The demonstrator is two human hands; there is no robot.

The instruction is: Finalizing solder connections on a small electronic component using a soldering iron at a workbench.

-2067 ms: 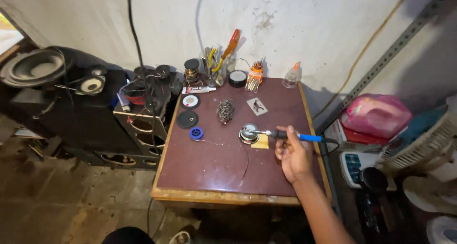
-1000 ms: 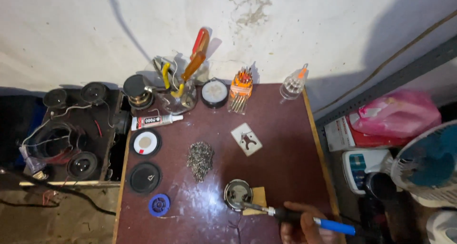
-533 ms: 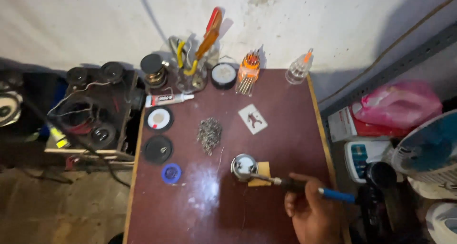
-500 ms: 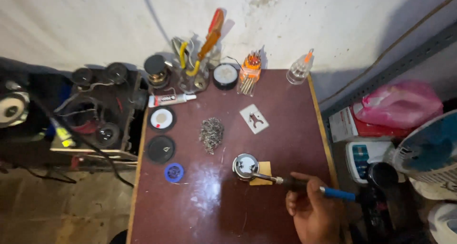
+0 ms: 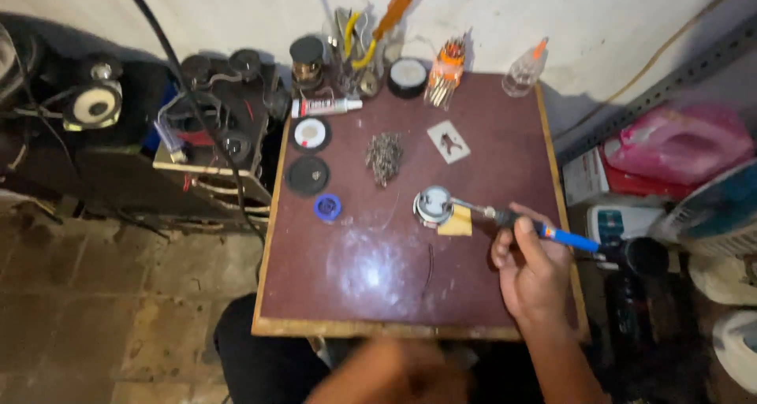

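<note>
My right hand [image 5: 530,271] grips a soldering iron [image 5: 544,230] with a black grip and blue handle. Its metal tip reaches left to a small round metal tin [image 5: 432,204] beside a yellow sponge [image 5: 457,222] on the dark red table [image 5: 371,270]. A blurred skin-toned shape [image 5: 386,372], probably my left hand or arm, sits at the bottom edge below the table's front; its fingers cannot be made out.
On the table lie a clump of metal wool [image 5: 384,155], a blue tape roll [image 5: 326,207], two round black discs [image 5: 307,175], a glue tube [image 5: 325,106] and a small card [image 5: 449,141]. Tool holders, pliers and a bottle [image 5: 523,70] line the back. Speakers and wires crowd the left; a pink container [image 5: 678,144] is at right.
The view has shifted so the table sits lower and nearer. My right hand still holds the soldering iron at the tin. A blurred shape has come in at the bottom edge.
</note>
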